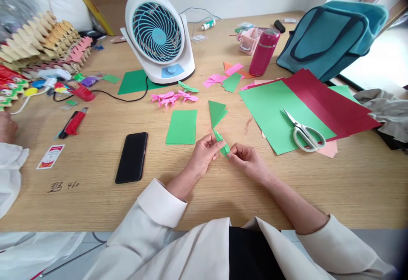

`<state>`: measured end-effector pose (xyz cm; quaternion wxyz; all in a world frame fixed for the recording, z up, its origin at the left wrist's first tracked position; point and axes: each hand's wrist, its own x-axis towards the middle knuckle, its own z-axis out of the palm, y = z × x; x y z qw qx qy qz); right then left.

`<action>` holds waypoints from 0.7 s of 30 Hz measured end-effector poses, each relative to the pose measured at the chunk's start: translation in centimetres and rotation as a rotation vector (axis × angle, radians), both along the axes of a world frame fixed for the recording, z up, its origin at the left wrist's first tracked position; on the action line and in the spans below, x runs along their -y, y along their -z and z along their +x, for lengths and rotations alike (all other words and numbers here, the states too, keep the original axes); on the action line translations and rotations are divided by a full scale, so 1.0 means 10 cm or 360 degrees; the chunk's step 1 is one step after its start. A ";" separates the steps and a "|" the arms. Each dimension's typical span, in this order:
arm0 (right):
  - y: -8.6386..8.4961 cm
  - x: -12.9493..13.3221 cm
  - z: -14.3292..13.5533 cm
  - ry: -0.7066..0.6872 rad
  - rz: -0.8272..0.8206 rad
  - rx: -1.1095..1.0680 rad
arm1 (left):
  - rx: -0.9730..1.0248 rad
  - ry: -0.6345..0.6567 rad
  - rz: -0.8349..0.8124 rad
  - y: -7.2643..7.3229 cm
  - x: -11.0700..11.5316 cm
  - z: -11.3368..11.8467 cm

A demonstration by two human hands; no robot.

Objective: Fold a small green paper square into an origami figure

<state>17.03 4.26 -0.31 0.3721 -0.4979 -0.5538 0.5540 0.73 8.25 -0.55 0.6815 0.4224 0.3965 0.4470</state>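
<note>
Between my two hands is a small folded piece of green paper (222, 143), narrow and pointed. My left hand (205, 151) pinches its upper part between thumb and fingers. At the lower right end, my right hand (247, 157) grips it with thumb and forefinger. Just beyond the fingers lie folded green paper triangles (217, 112). A stack of green paper rectangles (181, 127) rests to the left of them. Farther back sit several pink folded paper figures (174, 98) and a green folded one (188, 87).
A white fan (158, 35) stands at the back, its cable running left. To the left lies a black phone (131, 157). Scissors (304, 132) rest on green sheets (270, 114) at right, near a red bottle (264, 52) and teal bag (331, 38). Another person's sleeve (11, 173) shows at far left.
</note>
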 end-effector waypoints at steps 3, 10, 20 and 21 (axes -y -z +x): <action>0.01 0.00 0.01 0.0013 0.0002 -0.0021 | 0.0019 0.0004 -0.0069 -0.05 0.00 -0.01; 0.02 -0.02 0.03 0.0031 0.0036 -0.0094 | 0.0072 -0.0034 -0.0165 -0.09 0.05 0.01; 0.05 -0.01 0.06 0.0148 0.0010 -0.0097 | -0.0089 0.0117 -0.0155 -0.09 0.07 -0.01; 0.04 -0.01 0.06 0.0156 0.0005 -0.0107 | -0.0090 0.0133 -0.0158 -0.09 0.06 -0.02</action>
